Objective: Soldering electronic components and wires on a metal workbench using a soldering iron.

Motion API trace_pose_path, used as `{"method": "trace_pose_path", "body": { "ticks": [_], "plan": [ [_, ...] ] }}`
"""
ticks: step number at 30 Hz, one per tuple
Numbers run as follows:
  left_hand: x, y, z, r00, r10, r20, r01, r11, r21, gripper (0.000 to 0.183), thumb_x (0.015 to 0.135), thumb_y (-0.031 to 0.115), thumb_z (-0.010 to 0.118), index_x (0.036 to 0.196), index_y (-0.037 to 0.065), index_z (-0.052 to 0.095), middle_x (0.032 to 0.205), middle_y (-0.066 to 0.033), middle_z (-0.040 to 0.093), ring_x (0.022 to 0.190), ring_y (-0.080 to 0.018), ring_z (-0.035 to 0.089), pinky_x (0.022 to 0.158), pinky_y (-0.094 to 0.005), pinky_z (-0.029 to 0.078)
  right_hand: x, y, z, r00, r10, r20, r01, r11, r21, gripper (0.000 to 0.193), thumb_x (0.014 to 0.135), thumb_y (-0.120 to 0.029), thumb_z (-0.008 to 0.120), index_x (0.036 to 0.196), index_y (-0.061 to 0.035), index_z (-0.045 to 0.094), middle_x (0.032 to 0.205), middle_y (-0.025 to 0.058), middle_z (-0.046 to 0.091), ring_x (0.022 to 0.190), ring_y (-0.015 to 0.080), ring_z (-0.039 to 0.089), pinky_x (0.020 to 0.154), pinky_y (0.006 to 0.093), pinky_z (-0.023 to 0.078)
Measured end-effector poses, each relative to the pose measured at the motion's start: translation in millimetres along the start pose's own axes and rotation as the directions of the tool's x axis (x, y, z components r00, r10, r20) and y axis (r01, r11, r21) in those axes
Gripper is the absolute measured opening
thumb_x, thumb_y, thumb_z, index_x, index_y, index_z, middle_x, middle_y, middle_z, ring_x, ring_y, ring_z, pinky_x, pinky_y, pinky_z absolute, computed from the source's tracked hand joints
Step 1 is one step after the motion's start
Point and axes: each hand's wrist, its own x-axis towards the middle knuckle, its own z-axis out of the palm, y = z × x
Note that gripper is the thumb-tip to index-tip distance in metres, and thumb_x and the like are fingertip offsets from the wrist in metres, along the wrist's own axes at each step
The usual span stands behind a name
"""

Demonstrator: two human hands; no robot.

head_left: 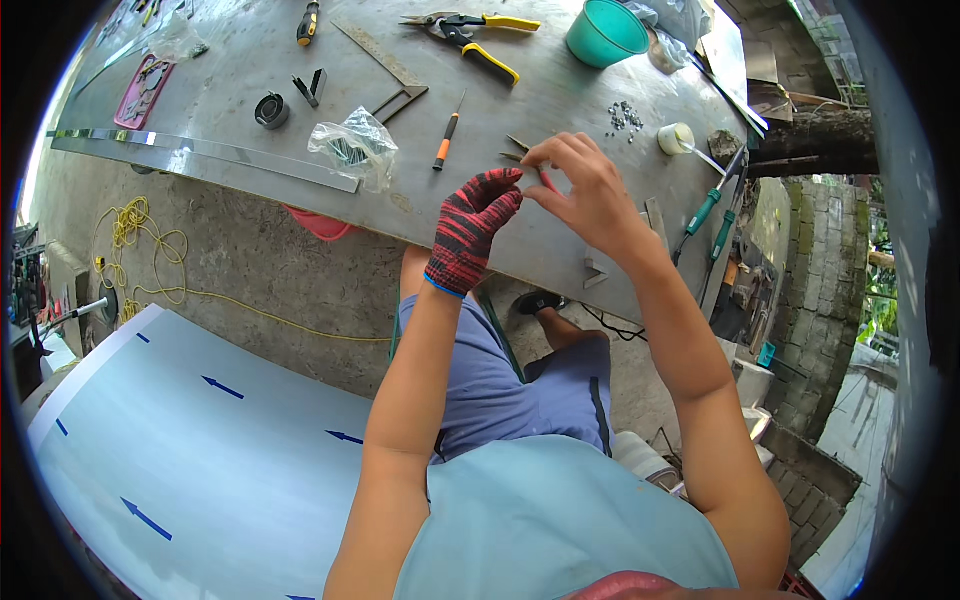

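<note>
My left hand (478,225), in a red-and-black striped glove, is raised over the near edge of the metal table (300,60). Its thumb and fingers are pressed together at the tips. Bare and curled, my right hand (590,195) meets those gloved fingertips with its thumb. Anything pinched between the hands is too small or hidden to name. Pliers (546,179) with a red handle show partly behind my right fingers, jaws apart; whether that hand touches them is unclear. Left of the hands lies an orange-and-black screwdriver (448,141).
Farther back are yellow-handled tin snips (470,38), a try square (390,75) and a green cup (607,33). Small metal bits (625,118) lie right, near a white pot (676,138) and green-handled tools (700,215). A clear bag (355,148) sits left; yellow cord (250,322) crosses the floor.
</note>
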Motion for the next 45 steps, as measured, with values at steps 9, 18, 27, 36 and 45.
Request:
{"method": "trace_pose_path", "body": {
  "ticks": [9, 18, 27, 36, 45],
  "plan": [
    [8, -17, -47, 0.995, -0.083, 0.049, 0.093, 0.956, -0.277, 0.026, 0.098, 0.008, 0.074, 0.124, 0.005, 0.071, 0.108, -0.0044, 0.074, 0.099, -0.0165, 0.070, 0.090, -0.0322, 0.057, 147, 142, 60, 0.956, 0.281, 0.086, -0.223, 0.885, -0.408, 0.101, 0.077, -0.049, 0.089, 0.157, -0.0069, 0.044, 0.158, 0.0206, 0.045, 0.148, 0.0395, 0.040, 0.123, 0.0465, 0.036],
    [6, -8, -51, 0.992, -0.095, -0.086, 0.057, 0.928, -0.369, 0.022, 0.102, 0.012, 0.071, 0.123, 0.007, 0.072, 0.111, -0.0053, 0.075, 0.099, -0.0183, 0.070, 0.087, -0.0329, 0.059, 211, 165, 82, 0.847, 0.463, 0.261, -0.262, 0.791, -0.553, 0.136, 0.063, -0.068, 0.088, 0.166, -0.0058, 0.026, 0.165, 0.0234, 0.035, 0.155, 0.0402, 0.032, 0.126, 0.0522, 0.029],
    [7, 17, -38, 0.986, 0.164, -0.026, -0.166, 0.964, -0.208, 0.022, 0.098, 0.009, 0.075, 0.119, 0.002, 0.073, 0.107, -0.0095, 0.076, 0.095, -0.0183, 0.071, 0.087, -0.0319, 0.059, 185, 121, 32, 0.852, 0.474, 0.220, -0.406, 0.865, -0.294, 0.095, 0.081, -0.051, 0.070, 0.154, 0.0035, 0.046, 0.135, 0.0277, 0.061, 0.127, 0.0325, 0.061, 0.105, 0.0385, 0.050],
    [-11, 43, -14, 0.982, 0.187, 0.039, -0.187, 0.982, -0.009, 0.023, 0.093, 0.003, 0.079, 0.115, 0.002, 0.074, 0.107, -0.0085, 0.077, 0.099, -0.0159, 0.071, 0.092, -0.0331, 0.058, -33, -9, -51, 0.895, 0.267, 0.358, -0.444, 0.445, 0.778, 0.072, 0.095, -0.051, 0.059, 0.142, 0.0035, 0.055, 0.122, 0.0146, 0.069, 0.115, 0.0221, 0.066, 0.103, 0.0366, 0.048],
    [-20, 9, 3, 0.890, 0.234, 0.392, 0.084, 0.760, -0.644, 0.026, 0.096, 0.019, 0.078, 0.122, 0.017, 0.072, 0.121, -0.0039, 0.072, 0.110, -0.0226, 0.066, 0.097, -0.0415, 0.054, -168, -103, -36, 0.765, 0.414, 0.493, -0.635, 0.360, 0.683, 0.063, 0.091, -0.020, 0.079, 0.144, -0.0021, 0.049, 0.124, 0.0107, 0.067, 0.113, 0.0170, 0.063, 0.104, 0.0352, 0.048]
  ]
}}
